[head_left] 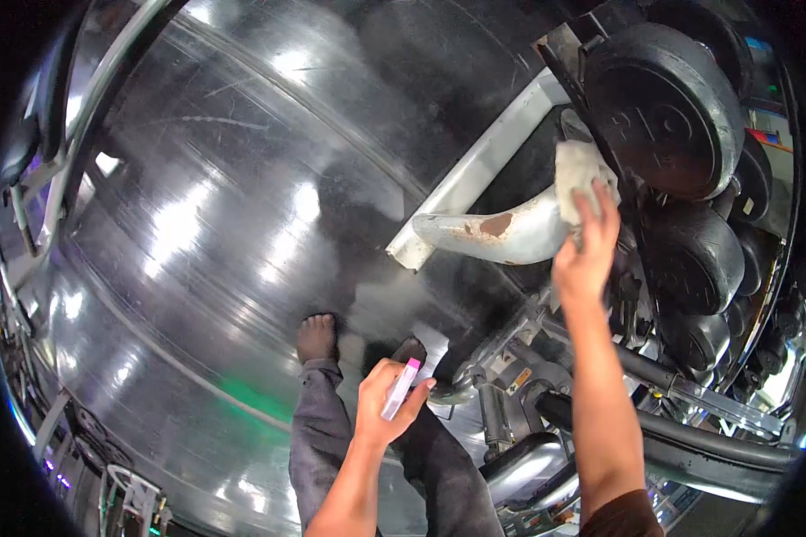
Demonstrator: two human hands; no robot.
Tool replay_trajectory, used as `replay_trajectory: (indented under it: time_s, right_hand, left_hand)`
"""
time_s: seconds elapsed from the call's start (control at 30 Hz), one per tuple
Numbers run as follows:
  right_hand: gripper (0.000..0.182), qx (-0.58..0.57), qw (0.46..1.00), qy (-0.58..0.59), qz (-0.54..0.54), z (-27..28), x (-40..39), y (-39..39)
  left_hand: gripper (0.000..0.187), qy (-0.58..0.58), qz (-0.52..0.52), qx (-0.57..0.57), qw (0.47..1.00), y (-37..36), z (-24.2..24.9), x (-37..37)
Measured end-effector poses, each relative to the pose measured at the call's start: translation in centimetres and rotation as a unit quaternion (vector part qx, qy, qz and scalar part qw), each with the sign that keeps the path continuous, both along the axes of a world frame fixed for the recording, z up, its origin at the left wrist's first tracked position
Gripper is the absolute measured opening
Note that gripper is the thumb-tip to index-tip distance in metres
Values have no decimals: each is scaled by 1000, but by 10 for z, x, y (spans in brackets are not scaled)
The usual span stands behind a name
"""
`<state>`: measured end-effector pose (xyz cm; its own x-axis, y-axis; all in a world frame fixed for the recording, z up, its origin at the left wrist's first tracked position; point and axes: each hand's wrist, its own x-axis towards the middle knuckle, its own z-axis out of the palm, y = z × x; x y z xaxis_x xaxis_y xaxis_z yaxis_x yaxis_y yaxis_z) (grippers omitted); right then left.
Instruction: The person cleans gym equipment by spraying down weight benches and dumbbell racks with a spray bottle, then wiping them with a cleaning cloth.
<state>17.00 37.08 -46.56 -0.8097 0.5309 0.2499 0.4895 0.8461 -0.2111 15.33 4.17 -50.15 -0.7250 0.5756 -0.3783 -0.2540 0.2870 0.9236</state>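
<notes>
My right hand reaches up and presses a crumpled whitish cloth against the curved grey metal foot of a gym machine, which has a rusty patch. My left hand is lower, near my legs, closed around a small bottle with a pink cap. Black weight plates hang on pegs just right of the cloth.
A shiny black floor fills the left and middle. My bare foot and grey trousers are below. Several more weight plates stack at right. Machine frame bars and chrome parts crowd the lower right.
</notes>
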Motion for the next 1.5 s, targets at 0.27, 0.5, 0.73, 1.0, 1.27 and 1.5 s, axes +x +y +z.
replay_trajectory:
  time_s: [0.27, 0.5, 0.73, 1.0, 1.27, 1.5]
  right_hand:
    - [51, 125, 991, 28, -23, -87, 26, -67]
    - [43, 149, 989, 4, 22, -84, 21, -77]
    - [35, 139, 958, -195, 157, -112, 46, -87]
    - [28, -115, 946, -262, 152, -179, 48, -128]
    - [70, -280, 950, -127, -55, -216, 81, -149]
    - [82, -262, 950, -168, 10, -242, 47, -153]
  left_hand:
    - [23, -10, 36, 15, 999, -4, -3, 3]
    - [21, -27, 45, -1, 999, -13, -2, 3]
    - [21, -25, 46, -18, 998, -28, -5, -2]
    - [18, -54, 22, -95, 994, -39, -5, -4]
    - [25, -53, 21, -127, 990, -61, -15, -15]
    - [22, -45, -17, -157, 986, -63, -19, -23]
